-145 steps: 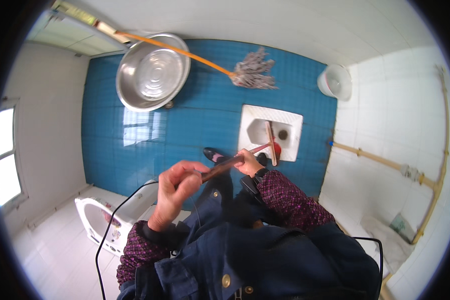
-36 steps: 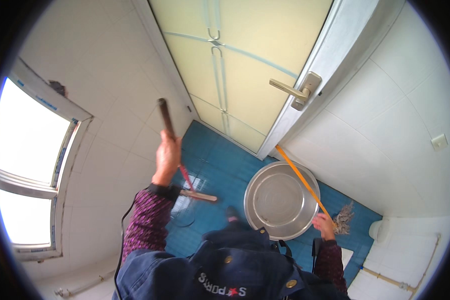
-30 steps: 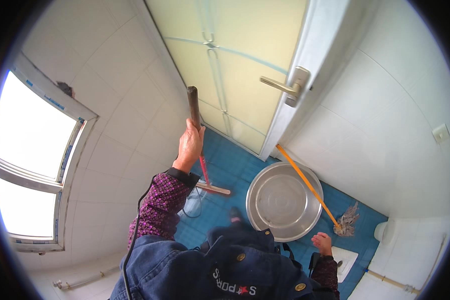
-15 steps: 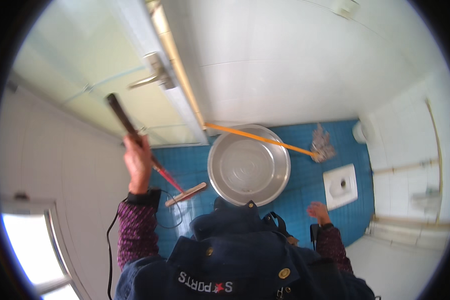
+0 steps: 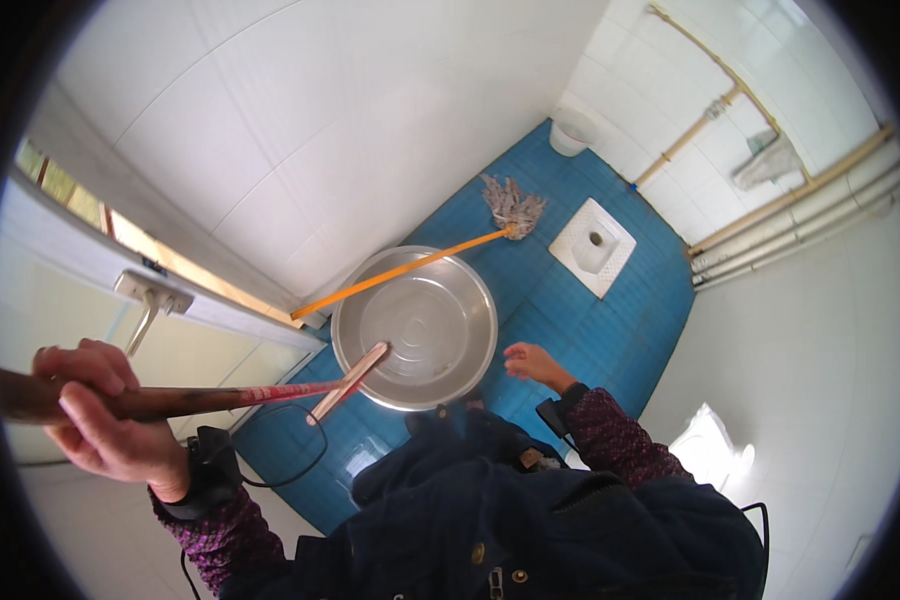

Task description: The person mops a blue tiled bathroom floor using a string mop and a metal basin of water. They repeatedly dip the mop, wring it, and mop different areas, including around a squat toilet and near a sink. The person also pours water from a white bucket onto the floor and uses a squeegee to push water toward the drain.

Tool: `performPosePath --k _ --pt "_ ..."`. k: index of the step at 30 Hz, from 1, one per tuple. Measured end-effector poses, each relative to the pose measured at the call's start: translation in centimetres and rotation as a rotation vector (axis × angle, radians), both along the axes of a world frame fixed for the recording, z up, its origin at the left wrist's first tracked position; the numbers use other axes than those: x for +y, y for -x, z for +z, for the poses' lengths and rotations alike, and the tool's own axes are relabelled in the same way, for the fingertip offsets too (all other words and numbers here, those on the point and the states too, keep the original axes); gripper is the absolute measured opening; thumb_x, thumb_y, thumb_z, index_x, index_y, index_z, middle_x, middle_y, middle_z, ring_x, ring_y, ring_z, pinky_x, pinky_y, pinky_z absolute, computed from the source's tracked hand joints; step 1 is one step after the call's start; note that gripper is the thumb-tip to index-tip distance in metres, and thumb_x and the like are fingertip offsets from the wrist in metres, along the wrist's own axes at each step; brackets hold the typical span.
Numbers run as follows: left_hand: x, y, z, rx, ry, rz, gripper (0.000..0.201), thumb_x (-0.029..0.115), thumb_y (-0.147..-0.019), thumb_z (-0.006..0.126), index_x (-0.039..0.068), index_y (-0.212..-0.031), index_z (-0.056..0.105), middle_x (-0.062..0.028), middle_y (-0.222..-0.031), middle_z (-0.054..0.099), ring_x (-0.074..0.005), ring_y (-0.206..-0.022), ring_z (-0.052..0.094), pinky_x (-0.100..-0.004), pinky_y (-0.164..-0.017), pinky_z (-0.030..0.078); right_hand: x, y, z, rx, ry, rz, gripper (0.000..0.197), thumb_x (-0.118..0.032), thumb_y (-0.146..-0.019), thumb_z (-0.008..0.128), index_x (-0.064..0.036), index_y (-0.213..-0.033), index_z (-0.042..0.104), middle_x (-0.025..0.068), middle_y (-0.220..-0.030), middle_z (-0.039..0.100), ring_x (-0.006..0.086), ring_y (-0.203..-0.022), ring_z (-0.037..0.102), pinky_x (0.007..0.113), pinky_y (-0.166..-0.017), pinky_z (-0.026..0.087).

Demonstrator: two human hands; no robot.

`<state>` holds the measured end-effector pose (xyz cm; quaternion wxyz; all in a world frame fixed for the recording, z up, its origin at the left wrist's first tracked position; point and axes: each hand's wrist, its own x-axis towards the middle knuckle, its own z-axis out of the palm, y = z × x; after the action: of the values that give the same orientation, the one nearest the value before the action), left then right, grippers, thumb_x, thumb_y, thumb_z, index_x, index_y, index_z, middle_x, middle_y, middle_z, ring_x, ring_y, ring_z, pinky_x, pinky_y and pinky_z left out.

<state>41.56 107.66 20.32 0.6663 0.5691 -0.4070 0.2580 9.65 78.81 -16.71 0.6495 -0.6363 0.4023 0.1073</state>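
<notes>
My left hand is closed round the dark brown upper handle of a floor squeegee. The handle turns red further down and ends in a narrow pale pink bar. That bar appears over the left rim of a wide metal basin; whether it touches the rim I cannot tell. Right of the basin hangs my right hand, empty, its fingers loosely bent and apart. A mop with an orange handle lies across the far side of the basin, its grey strands beyond on the right.
A white squat toilet is set into the blue floor. Behind it stands a white bucket by the wall. Pipes run along the right wall. At left is a door with a metal handle. Cables hang from my wrists.
My view has turned to the right. My left hand has raised the squeegee closer, and its handle now lies nearly level across the view. The squeegee's bar has come over to the basin's edge.
</notes>
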Motion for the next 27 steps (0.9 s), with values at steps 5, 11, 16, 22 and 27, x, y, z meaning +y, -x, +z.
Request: performPosePath --k 5,11,16,22,27 --pt "-6.2 1.9 1.0 0.022 0.183 -0.074 0.032 0.036 -0.088 0.044 0.005 -0.093 0.04 -0.0018 -0.059 0.033 -0.0104 -0.05 0.027 -0.024 -0.047 0.023 1.1 -4.3 8.6 -0.355 0.302 -0.007 0.056 -0.014 -0.075 0.066 -0.0041 -0.124 0.042 0.0077 -0.116 0.05 0.016 -0.104 0.049 0.029 -0.084 0.043" --pt "-18.5 8.3 -0.9 0.041 0.261 -0.66 0.033 0.036 -0.085 0.057 0.007 -0.095 0.044 -0.0023 -0.059 0.043 -0.0104 -0.047 0.039 -0.0242 -0.042 0.032 -1.2 -8.5 19.7 -0.751 0.822 0.053 0.065 -0.015 -0.071 0.067 -0.0036 -0.127 0.037 0.016 -0.127 0.041 0.0295 -0.118 0.04 0.036 -0.095 0.036" --pt "-31.0 16.3 -4.1 0.134 0.213 -1.005 0.034 0.027 -0.082 0.059 0.004 -0.103 0.044 -0.0054 -0.068 0.048 -0.0141 -0.057 0.045 -0.0281 -0.052 0.04 -10.1 -4.3 18.9 -0.667 0.771 0.035 0.038 -0.011 -0.074 0.062 -0.006 -0.11 0.05 0.0163 -0.092 0.06 0.0292 -0.087 0.06 0.037 -0.077 0.045" --pt "-44.3 21.0 -11.1 0.083 -0.539 -0.948 0.04 0.004 -0.078 0.059 0.004 -0.116 0.046 -0.0095 -0.109 0.047 -0.0194 -0.094 0.05 -0.0303 -0.083 0.041 -26.9 11.2 9.6 -0.405 0.609 -0.902 0.007 -0.007 -0.079 0.061 -0.004 -0.086 0.059 0.0003 -0.069 0.056 0.007 -0.056 0.051 0.024 -0.045 0.04" --pt "-48.0 19.4 -21.5 0.265 -0.92 -0.89 0.023 0.01 -0.085 0.055 0.002 -0.107 0.053 -0.007 -0.099 0.057 -0.0133 -0.086 0.057 -0.0261 -0.074 0.047 -35.5 30.4 1.3 -0.483 0.467 -1.692 0.009 -0.008 -0.076 0.065 -0.0055 -0.084 0.061 -0.0003 -0.069 0.053 0.0091 -0.056 0.048 0.025 -0.046 0.038"
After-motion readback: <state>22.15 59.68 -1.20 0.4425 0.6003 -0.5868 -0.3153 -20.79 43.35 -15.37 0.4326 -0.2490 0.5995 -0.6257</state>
